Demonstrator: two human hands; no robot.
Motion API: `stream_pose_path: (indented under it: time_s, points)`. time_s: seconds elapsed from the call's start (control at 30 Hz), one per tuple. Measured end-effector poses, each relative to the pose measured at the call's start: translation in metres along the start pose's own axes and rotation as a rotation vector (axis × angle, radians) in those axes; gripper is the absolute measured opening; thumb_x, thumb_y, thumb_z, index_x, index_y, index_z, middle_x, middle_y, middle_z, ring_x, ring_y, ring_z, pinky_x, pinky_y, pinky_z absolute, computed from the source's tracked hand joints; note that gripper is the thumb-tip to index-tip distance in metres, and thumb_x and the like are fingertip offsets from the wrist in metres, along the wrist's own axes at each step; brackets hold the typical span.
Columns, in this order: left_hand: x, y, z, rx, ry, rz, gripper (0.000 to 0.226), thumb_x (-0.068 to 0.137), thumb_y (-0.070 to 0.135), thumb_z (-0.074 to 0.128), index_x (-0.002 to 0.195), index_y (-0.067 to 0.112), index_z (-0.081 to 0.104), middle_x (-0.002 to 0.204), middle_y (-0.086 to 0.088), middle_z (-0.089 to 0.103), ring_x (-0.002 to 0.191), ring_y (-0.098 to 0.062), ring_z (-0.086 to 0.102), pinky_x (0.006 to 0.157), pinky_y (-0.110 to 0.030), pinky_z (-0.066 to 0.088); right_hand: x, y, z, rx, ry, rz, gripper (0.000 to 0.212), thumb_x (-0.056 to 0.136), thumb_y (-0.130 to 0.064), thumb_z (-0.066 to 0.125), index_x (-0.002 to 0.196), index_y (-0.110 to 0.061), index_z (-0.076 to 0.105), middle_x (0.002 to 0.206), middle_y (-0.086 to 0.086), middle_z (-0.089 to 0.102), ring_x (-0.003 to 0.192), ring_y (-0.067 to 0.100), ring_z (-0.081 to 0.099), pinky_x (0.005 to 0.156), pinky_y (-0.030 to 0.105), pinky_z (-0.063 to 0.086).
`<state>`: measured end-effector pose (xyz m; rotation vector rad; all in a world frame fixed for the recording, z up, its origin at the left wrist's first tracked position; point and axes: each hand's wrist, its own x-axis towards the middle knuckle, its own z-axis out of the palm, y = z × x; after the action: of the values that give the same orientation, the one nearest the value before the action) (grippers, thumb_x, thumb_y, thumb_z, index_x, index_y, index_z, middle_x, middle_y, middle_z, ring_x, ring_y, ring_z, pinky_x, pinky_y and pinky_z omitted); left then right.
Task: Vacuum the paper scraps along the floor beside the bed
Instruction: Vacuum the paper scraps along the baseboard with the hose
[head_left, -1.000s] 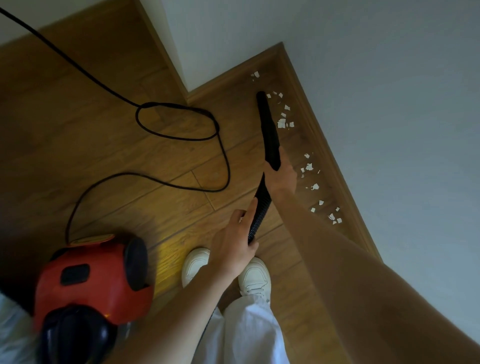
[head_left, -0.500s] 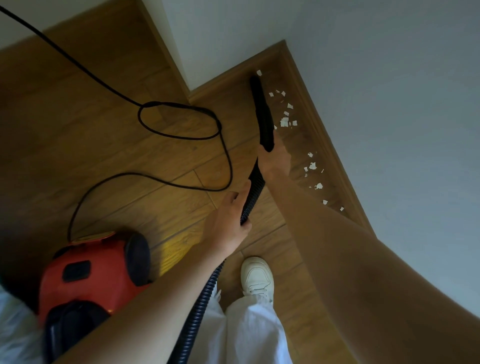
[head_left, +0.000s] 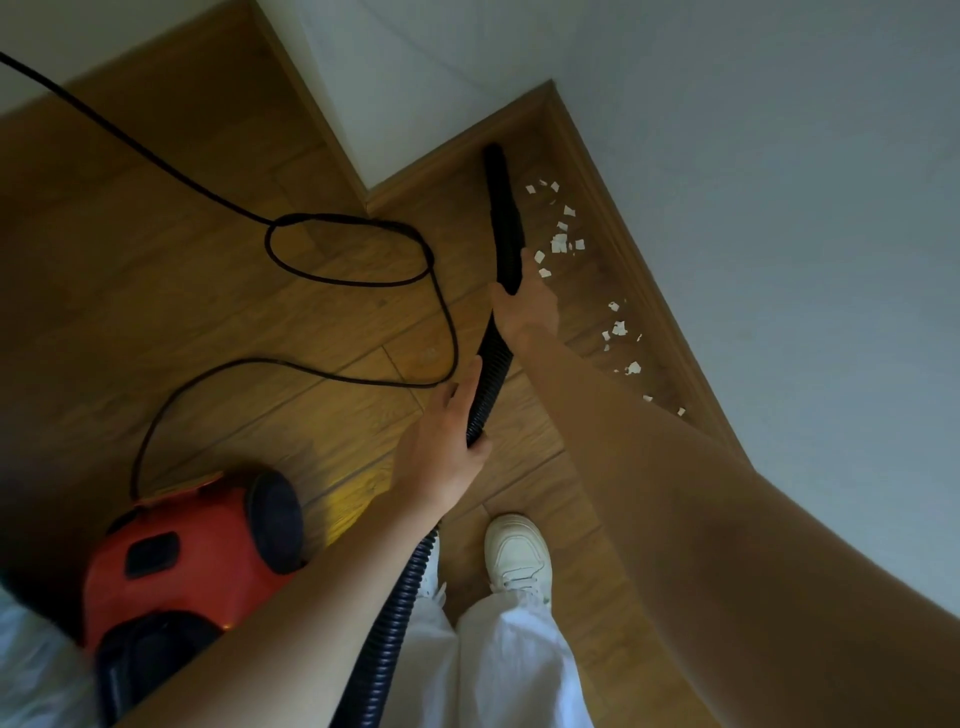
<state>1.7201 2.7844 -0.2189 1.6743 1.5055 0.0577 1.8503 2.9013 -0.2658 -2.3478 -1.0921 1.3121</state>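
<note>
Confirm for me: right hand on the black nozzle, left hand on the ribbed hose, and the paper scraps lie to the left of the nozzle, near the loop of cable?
Not quite. In the head view the paper scraps lie to the right of the nozzle, along the skirting, away from the cable. The rest holds: the right hand grips the nozzle, the left hand the hose.

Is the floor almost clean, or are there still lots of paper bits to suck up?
Not nearly clean. Looks done: the corner by the nozzle tip shows no bits. In hand: the right hand grips the nozzle's base, the left hand holds the ribbed hose, and the nozzle lies beside the nearest scraps. Left: white paper scraps dot the floor along the wooden baseboard, back toward the white shoe.
</note>
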Motion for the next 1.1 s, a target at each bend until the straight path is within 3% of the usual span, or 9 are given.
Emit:
stream_pose_path:
  time_s: [0.13, 0.27, 0.43, 0.63, 0.8, 1.1]
  points:
    - [-0.001, 0.009, 0.004, -0.018, -0.051, 0.029, 0.079, 0.087, 0.023, 0.059, 0.15, 0.028, 0.012, 0.127, -0.003, 0.046, 0.082, -0.017, 0.059, 0.061, -0.033, 0.054, -0.007, 0.015, -0.01, 0.016, 0.101, 0.028, 0.058, 0.097, -0.027, 0.049, 0.15, -0.019, 0.027, 0.129, 0.013, 0.056, 0.113, 0.028, 0.056, 0.094, 0.04, 0.05]
    - [-0.01, 0.022, 0.016, -0.015, -0.099, 0.075, 0.077, 0.088, 0.024, 0.057, 0.149, 0.029, 0.011, 0.123, -0.001, 0.047, 0.085, -0.015, 0.056, 0.063, -0.03, 0.053, -0.023, 0.039, -0.031, 0.044, 0.177, 0.11, 0.058, 0.098, -0.026, 0.047, 0.151, -0.023, 0.025, 0.128, 0.01, 0.057, 0.103, 0.022, 0.059, 0.077, 0.03, 0.049]
    - [-0.022, 0.028, 0.025, -0.036, -0.137, 0.09, 0.075, 0.089, 0.028, 0.055, 0.149, 0.031, 0.01, 0.121, 0.003, 0.045, 0.086, -0.013, 0.054, 0.064, -0.028, 0.051, -0.035, 0.058, -0.041, 0.072, 0.193, 0.173, 0.06, 0.096, -0.025, 0.049, 0.151, -0.025, 0.025, 0.132, 0.008, 0.056, 0.111, 0.024, 0.058, 0.088, 0.035, 0.052]
    - [-0.023, 0.012, 0.012, -0.057, -0.082, 0.031, 0.073, 0.087, 0.026, 0.058, 0.149, 0.029, 0.018, 0.119, -0.001, 0.049, 0.083, -0.016, 0.057, 0.062, -0.033, 0.054, -0.03, 0.035, -0.02, 0.071, 0.089, 0.085, 0.062, 0.097, -0.026, 0.049, 0.152, -0.024, 0.023, 0.134, 0.008, 0.056, 0.111, 0.024, 0.058, 0.087, 0.031, 0.05]
    - [-0.021, -0.001, 0.001, -0.099, -0.059, 0.008, 0.077, 0.086, 0.022, 0.059, 0.149, 0.031, 0.016, 0.111, -0.002, 0.052, 0.077, -0.015, 0.057, 0.061, -0.036, 0.055, -0.024, 0.015, -0.002, 0.023, 0.037, -0.002, 0.062, 0.095, -0.026, 0.05, 0.152, -0.027, 0.024, 0.125, 0.009, 0.059, 0.108, 0.026, 0.059, 0.091, 0.04, 0.051]
    - [-0.028, 0.027, 0.024, -0.007, -0.186, 0.076, 0.077, 0.088, 0.027, 0.057, 0.149, 0.032, 0.011, 0.121, 0.0, 0.047, 0.084, -0.014, 0.056, 0.066, -0.03, 0.053, -0.04, 0.069, -0.036, 0.031, 0.19, 0.183, 0.061, 0.097, -0.024, 0.047, 0.152, -0.026, 0.022, 0.13, 0.009, 0.056, 0.111, 0.025, 0.059, 0.081, 0.032, 0.051]
